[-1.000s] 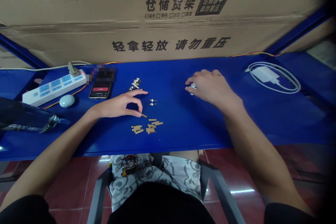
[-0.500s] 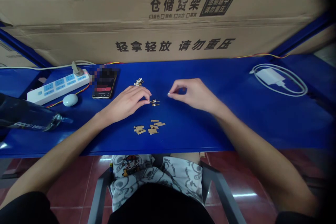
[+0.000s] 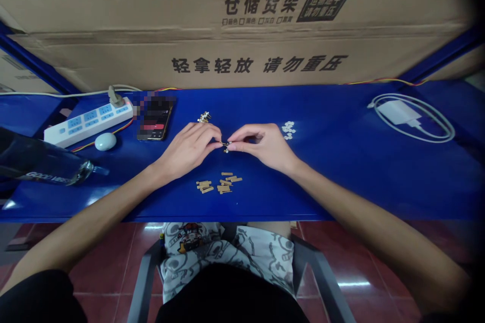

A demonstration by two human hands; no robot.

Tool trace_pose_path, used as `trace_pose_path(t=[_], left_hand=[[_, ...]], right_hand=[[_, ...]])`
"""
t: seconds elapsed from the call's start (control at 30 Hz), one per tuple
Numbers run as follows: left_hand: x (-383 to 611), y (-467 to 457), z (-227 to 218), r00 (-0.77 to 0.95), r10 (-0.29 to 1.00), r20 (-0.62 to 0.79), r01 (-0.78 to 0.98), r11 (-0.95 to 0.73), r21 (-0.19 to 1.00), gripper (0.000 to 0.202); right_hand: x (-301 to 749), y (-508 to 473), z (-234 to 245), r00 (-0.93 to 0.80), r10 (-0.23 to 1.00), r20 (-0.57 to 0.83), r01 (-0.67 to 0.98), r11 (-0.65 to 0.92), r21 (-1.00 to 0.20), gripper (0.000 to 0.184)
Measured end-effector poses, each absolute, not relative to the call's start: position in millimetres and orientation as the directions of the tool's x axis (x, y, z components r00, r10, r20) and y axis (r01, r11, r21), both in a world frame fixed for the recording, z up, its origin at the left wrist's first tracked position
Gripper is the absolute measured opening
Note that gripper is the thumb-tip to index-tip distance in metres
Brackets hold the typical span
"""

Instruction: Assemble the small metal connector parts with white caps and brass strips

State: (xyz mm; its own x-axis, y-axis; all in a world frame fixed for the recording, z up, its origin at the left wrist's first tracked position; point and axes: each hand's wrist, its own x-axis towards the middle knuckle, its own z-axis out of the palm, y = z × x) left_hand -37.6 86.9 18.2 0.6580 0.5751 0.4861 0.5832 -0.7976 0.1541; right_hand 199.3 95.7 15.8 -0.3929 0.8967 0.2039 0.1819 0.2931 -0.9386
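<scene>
Grip: left hand and right hand pinched together on one tiny pin
Room: tan strips just below, then the counter's front edge

Left hand and right hand pinching one tiny pin — tan strips below

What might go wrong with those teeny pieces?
The tiny part pinched between the left hand and right hand might slip and fall. The tan strips lie just below the hands, so a careless move might knock them. The loose white bits might get scattered too.
</scene>
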Motion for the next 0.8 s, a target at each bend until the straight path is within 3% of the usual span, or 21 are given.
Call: trace_pose_path(t=[0.27,0.8], left_hand=[[-33.7,83.3,12.2,0.590,0.622,0.514,0.633,-0.752,0.183,0.015],[-31.8,80.5,11.8,0.513,0.690,0.510,0.673,-0.692,0.259,0.021]], right_hand=[[195.5,95.0,13.3,-0.348,0.920,0.177,0.131,0.235,-0.963,0.026],[191.5,91.0,10.1,-0.279,0.933,0.225,0.101,0.261,-0.960,0.028]])
